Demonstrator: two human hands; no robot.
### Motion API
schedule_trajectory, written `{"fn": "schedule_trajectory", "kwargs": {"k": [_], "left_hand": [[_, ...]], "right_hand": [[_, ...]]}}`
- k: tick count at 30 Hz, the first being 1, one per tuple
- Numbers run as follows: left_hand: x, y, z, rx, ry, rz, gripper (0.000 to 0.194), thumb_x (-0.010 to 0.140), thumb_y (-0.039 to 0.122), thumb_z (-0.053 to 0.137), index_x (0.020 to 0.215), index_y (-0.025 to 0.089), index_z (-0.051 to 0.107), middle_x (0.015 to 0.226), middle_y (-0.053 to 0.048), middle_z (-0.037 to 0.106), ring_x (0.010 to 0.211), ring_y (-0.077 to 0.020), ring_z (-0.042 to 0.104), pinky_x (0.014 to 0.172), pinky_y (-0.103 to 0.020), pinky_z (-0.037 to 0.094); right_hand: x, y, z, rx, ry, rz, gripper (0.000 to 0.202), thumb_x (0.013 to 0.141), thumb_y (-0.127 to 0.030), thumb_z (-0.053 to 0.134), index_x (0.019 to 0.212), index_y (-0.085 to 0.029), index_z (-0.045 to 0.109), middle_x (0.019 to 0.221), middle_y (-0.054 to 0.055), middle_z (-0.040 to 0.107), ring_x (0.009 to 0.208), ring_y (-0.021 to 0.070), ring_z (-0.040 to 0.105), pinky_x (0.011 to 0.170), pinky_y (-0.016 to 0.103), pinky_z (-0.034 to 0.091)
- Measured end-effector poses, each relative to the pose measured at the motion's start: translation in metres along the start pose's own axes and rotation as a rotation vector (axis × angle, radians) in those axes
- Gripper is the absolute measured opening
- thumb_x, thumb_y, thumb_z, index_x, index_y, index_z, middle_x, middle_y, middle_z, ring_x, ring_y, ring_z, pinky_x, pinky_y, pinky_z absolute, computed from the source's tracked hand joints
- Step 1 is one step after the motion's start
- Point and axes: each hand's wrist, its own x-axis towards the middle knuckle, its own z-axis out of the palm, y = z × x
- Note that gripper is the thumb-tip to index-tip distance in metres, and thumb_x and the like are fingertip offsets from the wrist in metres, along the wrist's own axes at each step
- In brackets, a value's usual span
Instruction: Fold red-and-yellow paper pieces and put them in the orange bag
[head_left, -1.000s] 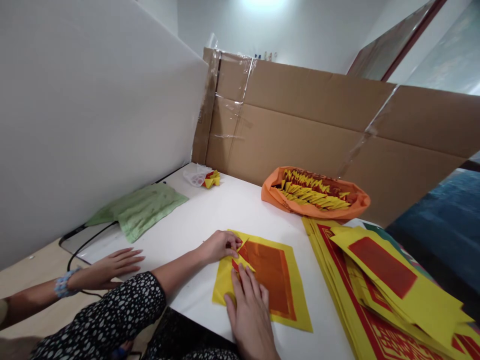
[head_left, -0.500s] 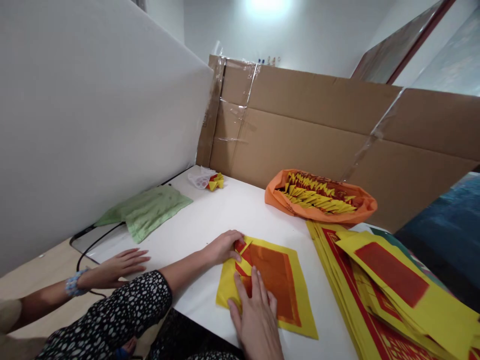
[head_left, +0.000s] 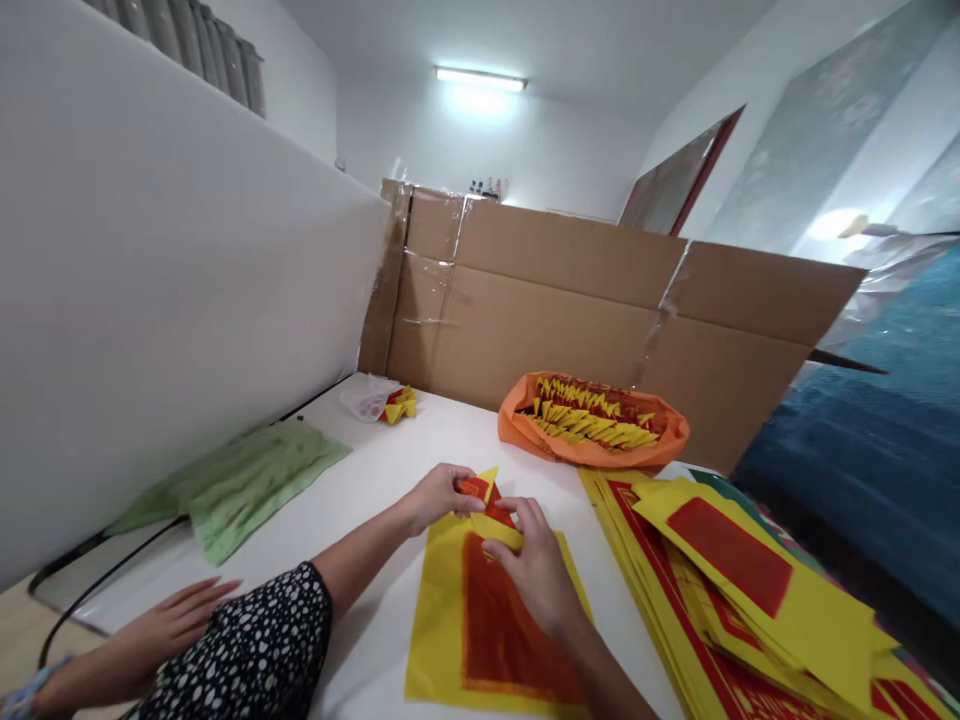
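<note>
My left hand and my right hand each have thumb and fingers clamped on 1 small folded piece of red-and-yellow paper or cloth; I can't quite tell which material. I hold it over the far edge of 1 flat yellow sheet with a red rectangle, which lies toward the near edge of the white table. Near the table's far edge sits 1 orange fabric bag filled with folded yellow-and-red pieces. Yellow sheets with red print lie stacked at the right edge.
</note>
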Motion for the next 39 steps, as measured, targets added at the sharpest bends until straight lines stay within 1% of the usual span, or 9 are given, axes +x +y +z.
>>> {"fn": "schedule_trajectory", "kwargs": {"k": [5,10,16,23,27,30,32,35,39], "left_hand": [[0.011,-0.009,0.004,-0.152,0.078,-0.063,0.060,0.079,0.068,0.058,0.095,0.012,0.069,0.084,-0.009,0.071,0.064,-0.0121,0.062,0.063,-0.023,0.047],[0.012,-0.028,0.003,-0.415,0.130,-0.266,0.055,0.074,0.064,0.069,0.092,0.012,0.068,0.091,-0.012,0.072,0.067,-0.0148,0.068,0.059,-0.021,0.052],[0.010,-0.024,0.005,-0.483,0.113,-0.352,0.054,0.077,0.063,0.067,0.099,0.014,0.066,0.092,-0.011,0.072,0.066,-0.0154,0.070,0.062,-0.025,0.056],[0.003,-0.017,0.020,-0.290,0.065,-0.184,0.054,0.078,0.065,0.064,0.095,0.014,0.064,0.085,-0.006,0.071,0.069,-0.0150,0.069,0.066,-0.023,0.052],[0.000,-0.012,0.024,-0.302,-0.027,-0.091,0.047,0.075,0.053,0.074,0.101,0.016,0.061,0.090,-0.005,0.071,0.075,-0.0173,0.068,0.071,-0.027,0.052],[-0.001,-0.009,0.023,-0.325,-0.022,-0.042,0.048,0.068,0.037,0.083,0.104,0.016,0.060,0.093,-0.006,0.071,0.081,-0.0201,0.068,0.074,-0.029,0.053],[-0.001,-0.008,0.021,-0.315,0.028,-0.025,0.046,0.068,0.032,0.083,0.104,0.016,0.059,0.091,-0.006,0.072,0.082,-0.0205,0.069,0.074,-0.029,0.053],[0.001,-0.011,0.016,-0.326,0.049,-0.017,0.047,0.073,0.031,0.080,0.111,0.017,0.055,0.093,-0.007,0.072,0.084,-0.0213,0.070,0.079,-0.032,0.053],[0.007,-0.022,0.010,-0.335,0.028,-0.004,0.060,0.067,0.029,0.084,0.116,0.018,0.052,0.094,-0.007,0.072,0.084,-0.0230,0.070,0.078,-0.034,0.054]], "right_hand": [[0.027,0.022,0.013,0.166,0.096,0.005,0.023,0.073,-0.016,0.059,0.096,-0.022,0.059,0.093,0.003,0.065,0.087,0.0214,0.062,0.076,0.030,0.051],[0.021,0.043,0.030,0.172,0.055,0.034,0.010,0.077,-0.023,0.067,0.078,-0.022,0.057,0.080,-0.001,0.061,0.075,0.0183,0.060,0.066,0.025,0.047],[0.019,0.048,0.030,0.140,0.198,0.148,0.032,0.089,-0.040,0.056,0.065,-0.022,0.045,0.062,-0.005,0.046,0.058,0.0131,0.045,0.054,0.023,0.037],[0.017,0.045,0.025,0.096,0.092,0.077,0.029,0.088,-0.037,0.060,0.065,-0.022,0.049,0.079,-0.001,0.050,0.070,0.0160,0.053,0.065,0.026,0.043],[0.016,0.039,0.025,0.085,0.043,0.073,0.024,0.085,-0.033,0.060,0.065,-0.023,0.052,0.085,0.000,0.049,0.073,0.0167,0.054,0.064,0.027,0.046],[0.019,0.036,0.023,0.073,0.108,0.103,0.010,0.081,-0.027,0.064,0.077,-0.024,0.055,0.087,-0.001,0.052,0.077,0.0169,0.055,0.069,0.028,0.047],[0.022,0.036,0.021,0.118,0.154,0.158,0.022,0.078,-0.028,0.068,0.096,-0.025,0.055,0.090,-0.001,0.056,0.081,0.0174,0.057,0.071,0.028,0.048],[0.025,0.038,0.019,0.278,0.093,0.249,0.033,0.082,-0.032,0.064,0.110,-0.025,0.051,0.083,-0.003,0.060,0.064,0.0138,0.058,0.057,0.024,0.048],[0.028,0.039,0.022,0.382,-0.017,0.309,0.021,0.080,-0.034,0.064,0.097,-0.023,0.055,0.070,-0.005,0.062,0.036,0.0067,0.042,0.036,0.020,0.032]]}}
